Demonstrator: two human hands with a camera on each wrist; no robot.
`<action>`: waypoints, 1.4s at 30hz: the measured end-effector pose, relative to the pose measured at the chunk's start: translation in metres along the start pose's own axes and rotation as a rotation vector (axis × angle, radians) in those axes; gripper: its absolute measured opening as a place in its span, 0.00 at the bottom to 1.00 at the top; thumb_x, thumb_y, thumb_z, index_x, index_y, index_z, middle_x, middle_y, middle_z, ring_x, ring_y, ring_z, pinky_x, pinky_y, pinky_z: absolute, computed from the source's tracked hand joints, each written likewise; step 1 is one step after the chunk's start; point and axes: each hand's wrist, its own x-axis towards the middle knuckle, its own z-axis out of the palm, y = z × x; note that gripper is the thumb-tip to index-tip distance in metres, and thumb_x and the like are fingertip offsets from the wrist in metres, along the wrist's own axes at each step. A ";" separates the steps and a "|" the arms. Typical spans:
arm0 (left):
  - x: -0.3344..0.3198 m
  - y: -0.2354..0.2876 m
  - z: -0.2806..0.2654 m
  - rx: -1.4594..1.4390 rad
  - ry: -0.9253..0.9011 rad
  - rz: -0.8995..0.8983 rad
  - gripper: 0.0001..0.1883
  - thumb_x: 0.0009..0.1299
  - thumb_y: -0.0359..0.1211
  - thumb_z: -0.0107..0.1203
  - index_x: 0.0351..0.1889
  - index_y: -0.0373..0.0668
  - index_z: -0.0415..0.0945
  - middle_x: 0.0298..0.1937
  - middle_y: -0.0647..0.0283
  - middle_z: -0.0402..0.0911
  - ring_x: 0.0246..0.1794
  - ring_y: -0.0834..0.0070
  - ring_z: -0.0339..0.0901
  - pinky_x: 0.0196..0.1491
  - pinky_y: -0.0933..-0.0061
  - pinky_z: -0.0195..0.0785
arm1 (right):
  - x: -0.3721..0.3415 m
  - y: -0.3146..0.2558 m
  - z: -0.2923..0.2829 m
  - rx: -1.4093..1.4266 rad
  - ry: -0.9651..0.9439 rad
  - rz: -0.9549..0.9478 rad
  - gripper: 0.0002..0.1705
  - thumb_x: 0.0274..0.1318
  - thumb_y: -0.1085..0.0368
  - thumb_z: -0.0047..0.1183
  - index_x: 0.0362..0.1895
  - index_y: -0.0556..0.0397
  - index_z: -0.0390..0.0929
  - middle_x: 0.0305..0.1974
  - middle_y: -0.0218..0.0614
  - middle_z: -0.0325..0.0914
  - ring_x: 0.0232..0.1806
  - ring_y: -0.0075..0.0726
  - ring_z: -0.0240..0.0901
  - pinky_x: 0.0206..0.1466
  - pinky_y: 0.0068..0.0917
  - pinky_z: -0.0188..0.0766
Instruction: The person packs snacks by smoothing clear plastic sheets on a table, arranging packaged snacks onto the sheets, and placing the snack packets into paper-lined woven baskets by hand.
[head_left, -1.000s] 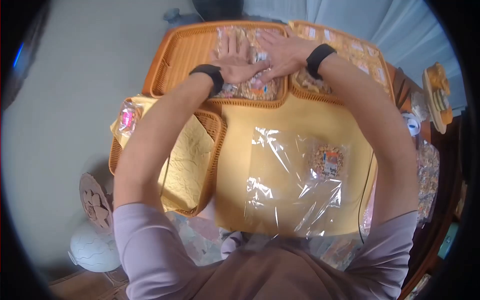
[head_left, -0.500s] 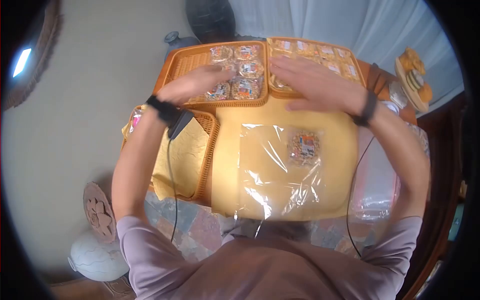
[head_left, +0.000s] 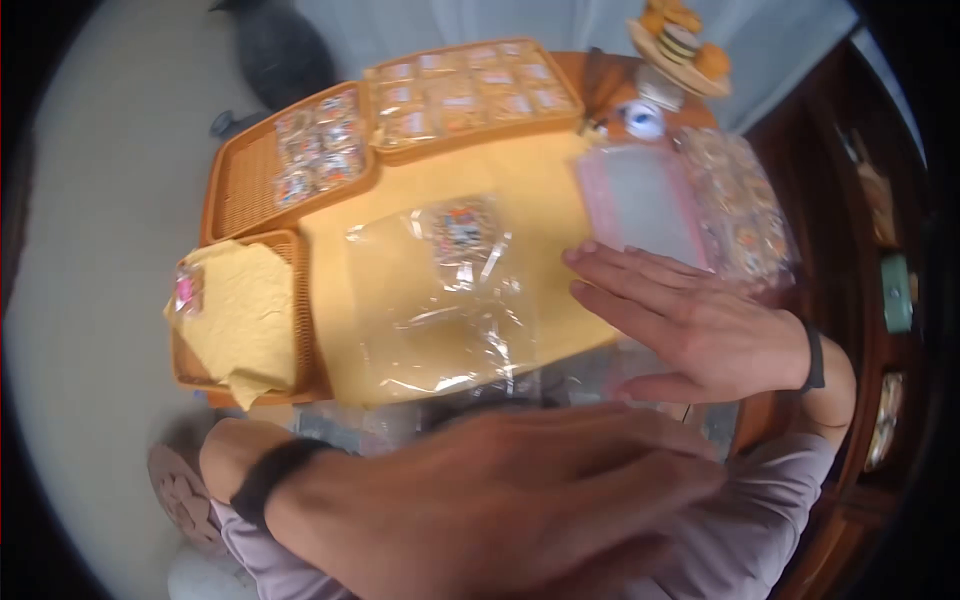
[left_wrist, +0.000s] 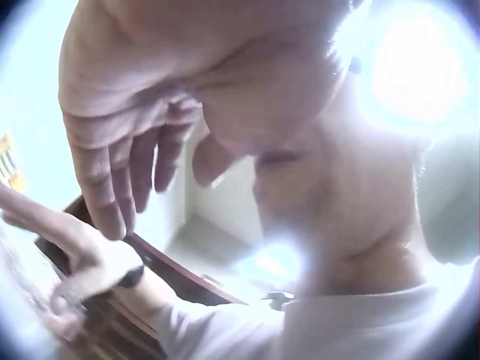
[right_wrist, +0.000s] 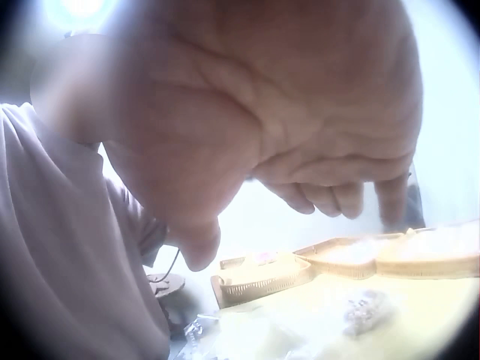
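My left hand (head_left: 500,500), blurred and close to the head camera, is held low in front of the body with its fingers pointing right. Nothing lies in its palm (left_wrist: 202,67) in the left wrist view. Over the right front of the table, my right hand (head_left: 700,330) is raised with straight fingers and holds nothing. On the yellow table cover (head_left: 340,330) lies a large clear plastic bag (head_left: 420,320), flat and shiny. A round, labelled packet of what looks like nuts (head_left: 465,230) shows at its upper right part.
A wicker tray (head_left: 240,190) of nut packets stands back left, beside a fuller tray (head_left: 480,130) of packets. Front left is a basket (head_left: 300,310) with yellow cloth (head_left: 245,310). To the right lie pink-edged plastic sheets (head_left: 650,200) and bagged goods (head_left: 745,215).
Both hands have left the packets in the back tray and drawn back toward the body and right. The head view has turned right. The bag and its packet look unmoved on the cover.
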 end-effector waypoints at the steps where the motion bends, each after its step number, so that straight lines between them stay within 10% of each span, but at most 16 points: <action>1: 0.008 -0.011 0.031 -0.105 0.179 0.091 0.12 0.69 0.27 0.65 0.48 0.32 0.81 0.42 0.50 0.83 0.37 0.62 0.83 0.38 0.69 0.76 | -0.011 -0.002 0.007 -0.015 -0.021 0.037 0.51 0.55 0.56 0.68 0.77 0.66 0.57 0.80 0.57 0.51 0.83 0.57 0.47 0.82 0.48 0.52; 6: 0.041 0.009 0.076 -0.792 0.194 0.103 0.08 0.76 0.30 0.60 0.40 0.33 0.77 0.24 0.57 0.78 0.21 0.70 0.74 0.24 0.70 0.61 | -0.052 0.004 0.038 0.073 0.099 0.139 0.51 0.58 0.57 0.66 0.78 0.65 0.54 0.80 0.58 0.49 0.83 0.58 0.46 0.83 0.47 0.51; 8: 0.050 0.036 0.060 -1.021 -0.080 -0.424 0.14 0.78 0.32 0.57 0.32 0.33 0.73 0.18 0.56 0.70 0.17 0.70 0.66 0.22 0.64 0.55 | -0.063 0.008 0.053 0.255 0.166 0.198 0.53 0.57 0.57 0.68 0.79 0.64 0.53 0.80 0.58 0.49 0.83 0.59 0.46 0.83 0.47 0.51; 9: 0.052 0.027 0.070 -0.828 -0.082 -0.122 0.17 0.75 0.31 0.58 0.25 0.33 0.70 0.16 0.53 0.67 0.15 0.64 0.64 0.22 0.63 0.56 | -0.065 0.010 0.058 0.263 0.163 0.197 0.53 0.57 0.57 0.68 0.79 0.64 0.53 0.80 0.58 0.49 0.83 0.59 0.46 0.83 0.47 0.51; 14: 0.082 0.036 0.070 -0.703 -0.448 -0.198 0.15 0.60 0.28 0.60 0.18 0.33 0.66 0.14 0.53 0.67 0.14 0.59 0.63 0.19 0.59 0.55 | -0.067 0.011 0.072 0.263 0.188 0.303 0.56 0.54 0.60 0.71 0.80 0.62 0.50 0.80 0.57 0.50 0.83 0.58 0.44 0.83 0.46 0.51; 17: 0.116 0.032 0.039 -0.119 -0.914 0.116 0.13 0.57 0.32 0.61 0.16 0.38 0.69 0.16 0.58 0.68 0.17 0.66 0.68 0.19 0.68 0.62 | -0.072 0.015 0.082 0.288 0.233 0.310 0.56 0.54 0.60 0.70 0.80 0.60 0.51 0.80 0.56 0.51 0.83 0.58 0.45 0.82 0.45 0.51; 18: 0.110 0.025 0.046 -0.117 -0.915 0.108 0.13 0.57 0.32 0.61 0.16 0.38 0.69 0.16 0.58 0.68 0.17 0.66 0.68 0.19 0.68 0.62 | -0.072 0.019 0.084 0.296 0.244 0.321 0.55 0.55 0.60 0.70 0.80 0.59 0.52 0.80 0.56 0.51 0.83 0.58 0.46 0.82 0.45 0.52; 24: 0.035 0.006 0.138 0.467 0.585 0.145 0.08 0.53 0.31 0.63 0.19 0.38 0.76 0.23 0.61 0.73 0.26 0.70 0.73 0.23 0.71 0.67 | -0.078 0.036 0.105 0.363 0.361 0.258 0.50 0.57 0.59 0.68 0.79 0.58 0.56 0.79 0.52 0.57 0.80 0.55 0.55 0.80 0.44 0.56; 28: 0.017 -0.012 0.103 0.869 0.303 0.393 0.08 0.51 0.30 0.64 0.26 0.37 0.82 0.29 0.61 0.76 0.33 0.68 0.74 0.28 0.71 0.71 | -0.085 0.041 0.116 0.503 0.462 0.306 0.49 0.58 0.59 0.68 0.79 0.56 0.58 0.78 0.51 0.59 0.78 0.54 0.59 0.78 0.43 0.60; 37: 0.021 -0.002 0.086 0.563 0.077 -0.048 0.14 0.56 0.27 0.67 0.40 0.35 0.83 0.40 0.53 0.80 0.38 0.59 0.80 0.37 0.67 0.77 | -0.078 0.047 0.131 0.688 0.638 0.307 0.45 0.58 0.64 0.66 0.78 0.52 0.61 0.75 0.44 0.66 0.75 0.46 0.64 0.75 0.48 0.64; 42: 0.044 -0.014 0.073 0.419 -0.041 -0.149 0.16 0.62 0.25 0.67 0.48 0.33 0.83 0.48 0.48 0.84 0.41 0.55 0.85 0.42 0.65 0.80 | -0.063 0.048 0.125 0.195 0.619 0.158 0.38 0.54 0.67 0.67 0.71 0.51 0.71 0.70 0.48 0.71 0.71 0.53 0.70 0.72 0.47 0.68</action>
